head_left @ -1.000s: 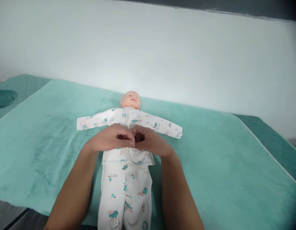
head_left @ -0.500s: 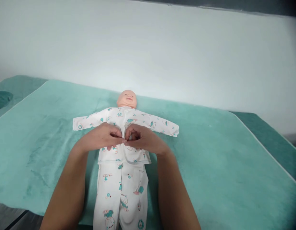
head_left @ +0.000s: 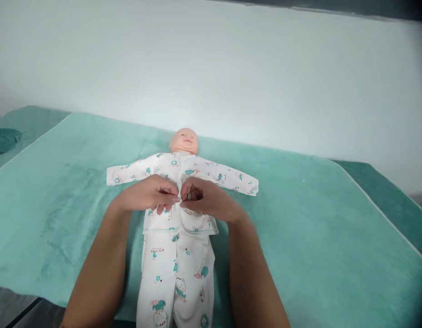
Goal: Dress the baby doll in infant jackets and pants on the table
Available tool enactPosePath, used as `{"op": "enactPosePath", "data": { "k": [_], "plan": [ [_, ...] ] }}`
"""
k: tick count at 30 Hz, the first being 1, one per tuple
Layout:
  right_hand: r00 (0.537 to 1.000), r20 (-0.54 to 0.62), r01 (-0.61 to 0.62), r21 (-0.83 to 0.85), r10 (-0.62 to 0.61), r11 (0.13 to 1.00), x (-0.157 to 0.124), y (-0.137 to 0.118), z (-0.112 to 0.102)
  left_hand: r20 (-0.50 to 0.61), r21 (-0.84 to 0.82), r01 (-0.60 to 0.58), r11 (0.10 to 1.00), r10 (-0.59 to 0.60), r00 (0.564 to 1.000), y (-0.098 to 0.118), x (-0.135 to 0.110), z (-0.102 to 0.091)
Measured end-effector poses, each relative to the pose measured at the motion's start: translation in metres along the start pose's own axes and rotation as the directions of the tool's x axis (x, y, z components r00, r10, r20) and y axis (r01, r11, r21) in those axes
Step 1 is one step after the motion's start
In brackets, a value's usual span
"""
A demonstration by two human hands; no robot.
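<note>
A baby doll point(head_left: 184, 140) lies on its back, head toward the wall, its sleeves spread to both sides. It wears a white long-sleeved top point(head_left: 166, 222) and matching trousers point(head_left: 159, 278), both printed with small green and pink figures. Over the middle of the top, my left hand point(head_left: 156, 193) pinches one side of the front opening. Opposite it, my right hand point(head_left: 204, 199) is closed on the other side of the opening. The fingertips of both hands nearly meet at the centre line; any fastener between them is too small to make out.
A pale green cloth point(head_left: 316, 241) covers the table under the doll. Darker green fabric point(head_left: 384, 196) shows at the right, and a dark green item point(head_left: 5, 140) lies at the far left. Behind stands a white wall point(head_left: 211, 68).
The whole view has shifted slightly, so the doll appears a little farther right. Both hands stay at the middle of the top, with small finger movements and a slight gap now between the fingertips.
</note>
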State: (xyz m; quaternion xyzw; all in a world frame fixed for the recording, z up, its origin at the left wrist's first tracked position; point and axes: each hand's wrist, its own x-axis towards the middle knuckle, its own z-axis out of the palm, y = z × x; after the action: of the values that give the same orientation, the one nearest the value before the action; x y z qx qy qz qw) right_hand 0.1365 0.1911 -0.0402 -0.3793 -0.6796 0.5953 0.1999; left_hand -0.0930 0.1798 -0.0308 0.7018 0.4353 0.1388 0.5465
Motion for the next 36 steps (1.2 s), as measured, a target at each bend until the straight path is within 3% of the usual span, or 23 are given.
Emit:
{"op": "enactPosePath", "data": {
  "k": [15,36],
  "plan": [
    [0.999,-0.001,-0.037,0.043,0.037,0.998,-0.0001,-0.002,0.0011,0.097,-0.13,-0.028,0.991,0.041,0.994,-0.0084,0.0062,-0.0059],
    [0.998,0.006,-0.058,0.085,0.058,0.995,0.0015,0.0016,-0.001,0.127,-0.13,-0.009,0.992,0.026,0.992,-0.004,0.0053,-0.0046]
  ]
}}
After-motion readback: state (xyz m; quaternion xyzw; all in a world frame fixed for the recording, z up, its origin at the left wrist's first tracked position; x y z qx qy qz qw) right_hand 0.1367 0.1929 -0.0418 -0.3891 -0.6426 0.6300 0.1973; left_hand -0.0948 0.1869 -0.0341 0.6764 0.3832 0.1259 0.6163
